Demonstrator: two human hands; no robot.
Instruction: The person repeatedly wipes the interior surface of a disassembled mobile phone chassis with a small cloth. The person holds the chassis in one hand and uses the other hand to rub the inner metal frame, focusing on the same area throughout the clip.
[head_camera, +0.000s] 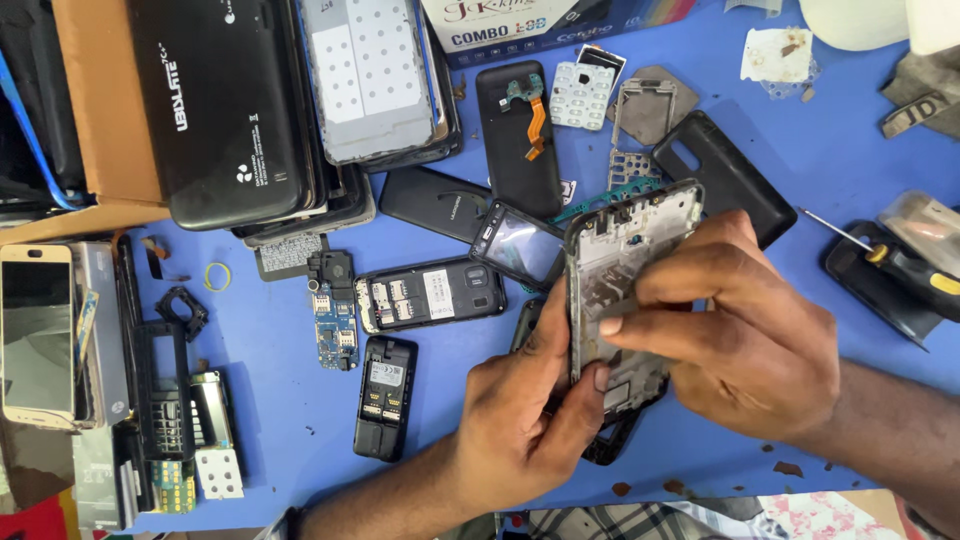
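From the head view, your left hand (525, 415) grips the lower edge of an opened phone frame (625, 270), thumb pressed against its side, holding it tilted up above the blue tabletop (280, 400). Your right hand (745, 335) is closed around the frame's right side, its fingers (690, 285) pinched over the bare inner plate. Just left of the frame a small black phone with a glossy screen (518, 243) lies on the tabletop, and beside that an open phone back with card slots (432, 294). Further left sit a blue circuit board (336, 330) and a small black handset shell (385, 397). A screwdriver with a yellow and black handle (900, 262) rests well to the right.
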